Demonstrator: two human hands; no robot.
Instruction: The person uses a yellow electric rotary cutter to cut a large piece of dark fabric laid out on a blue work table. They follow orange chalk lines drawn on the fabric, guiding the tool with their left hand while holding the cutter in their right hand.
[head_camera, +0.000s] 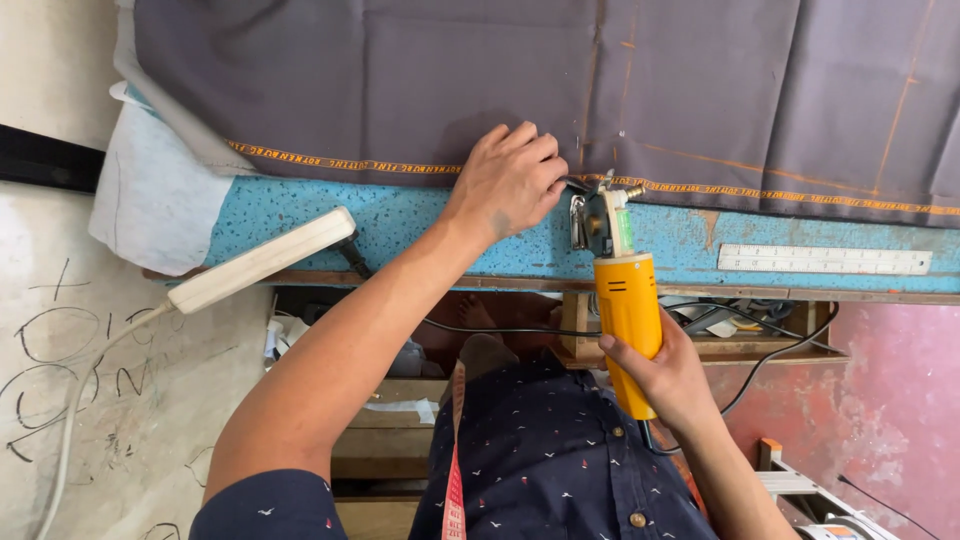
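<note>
1. Here, at the centre of the frame, we grip the yellow handheld electric fabric cutter (627, 315) in our right hand (672, 375), fingers wrapped closed around its barrel.
2. Its long axis runs from lower centre up to the metal blade head, which sits at the edge of the dark grey cloth with the orange woven selvedge (500, 80).
3. Just left of the blade, our left hand (508, 182) presses on the cloth's edge, fingers curled and bunched; whether they pinch the cloth, we cannot tell.
4. The left hand is nearer the cloth, almost touching the blade head.
5. The speckled blue tabletop (420, 225) carries a white ruler (824, 260) at right and a white power strip (262, 260) at left.
</note>
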